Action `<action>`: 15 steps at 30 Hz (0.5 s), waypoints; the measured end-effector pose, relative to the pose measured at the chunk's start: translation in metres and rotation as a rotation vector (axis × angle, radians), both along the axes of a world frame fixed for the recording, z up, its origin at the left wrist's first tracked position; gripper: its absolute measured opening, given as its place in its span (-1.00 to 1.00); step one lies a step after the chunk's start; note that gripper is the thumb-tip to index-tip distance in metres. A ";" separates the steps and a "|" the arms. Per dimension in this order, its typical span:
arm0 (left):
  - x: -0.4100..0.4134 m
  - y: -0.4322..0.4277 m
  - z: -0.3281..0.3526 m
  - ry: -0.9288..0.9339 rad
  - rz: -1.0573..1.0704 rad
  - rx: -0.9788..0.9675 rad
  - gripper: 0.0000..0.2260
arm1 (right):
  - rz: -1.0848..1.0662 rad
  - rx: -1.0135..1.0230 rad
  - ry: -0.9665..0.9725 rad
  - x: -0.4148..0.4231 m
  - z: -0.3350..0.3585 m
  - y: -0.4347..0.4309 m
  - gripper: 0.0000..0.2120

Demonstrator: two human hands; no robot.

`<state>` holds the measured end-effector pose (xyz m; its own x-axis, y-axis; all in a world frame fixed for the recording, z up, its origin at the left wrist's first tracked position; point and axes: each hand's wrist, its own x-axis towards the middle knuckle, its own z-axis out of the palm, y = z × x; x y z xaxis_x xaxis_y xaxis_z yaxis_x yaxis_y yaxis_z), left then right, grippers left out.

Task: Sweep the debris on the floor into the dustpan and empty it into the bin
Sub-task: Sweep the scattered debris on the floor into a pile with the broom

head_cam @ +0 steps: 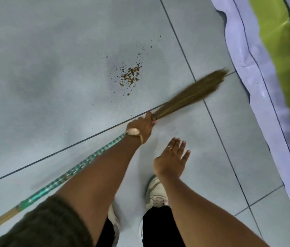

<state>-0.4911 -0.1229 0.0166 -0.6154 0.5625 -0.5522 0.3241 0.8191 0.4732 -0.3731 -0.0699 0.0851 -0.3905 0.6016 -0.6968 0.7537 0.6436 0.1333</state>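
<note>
currently mid-sweep. left hand (143, 124) wrapped tight around the broom (185, 97) where handle joins bristles; right hand (171, 160) free, fingers spread, holding nothing. debris (130, 75) loosely heaped on the grey tiled floor (42, 77), up and left of the bristle head, apart from it. broom's long axis slants lower left to upper right (bristles blurred, near the white sheet edge (243, 56)). likely next stroke: leftward. dustpan, bin not in view.

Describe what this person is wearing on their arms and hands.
The left hand has a rose-gold wristwatch with a pale strap at the wrist, and a dark olive knitted sleeve pushed up the arm. The right hand wears a thin silver ring; its forearm is bare.
</note>
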 end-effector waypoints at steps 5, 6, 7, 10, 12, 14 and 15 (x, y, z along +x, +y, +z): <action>-0.033 0.044 -0.002 0.033 0.146 -0.010 -0.61 | 0.044 0.021 0.017 0.006 -0.003 0.024 -0.25; -0.042 0.045 0.000 0.020 0.202 -0.017 -0.60 | 0.057 0.014 0.031 0.004 -0.002 0.025 -0.26; -0.049 0.043 0.002 0.003 0.259 -0.028 -0.59 | 0.066 0.005 0.045 0.002 0.000 0.025 -0.26; -0.065 0.019 0.016 -0.027 0.386 -0.086 -0.54 | 0.071 -0.012 0.067 -0.010 0.015 0.020 -0.27; -0.064 -0.004 0.028 -0.058 0.439 -0.120 -0.51 | 0.085 -0.025 0.063 -0.016 0.025 0.013 -0.26; -0.056 -0.031 0.049 -0.077 0.472 -0.149 -0.52 | 0.109 -0.042 0.064 -0.021 0.039 0.003 -0.25; -0.053 -0.046 0.063 -0.076 0.484 -0.153 -0.53 | 0.115 -0.050 0.072 -0.024 0.047 -0.004 -0.25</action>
<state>-0.5437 -0.1687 0.0795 -0.7401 0.1325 -0.6593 -0.1397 0.9287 0.3435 -0.3975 -0.0742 0.1320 -0.5048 0.5153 -0.6925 0.6809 0.7308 0.0474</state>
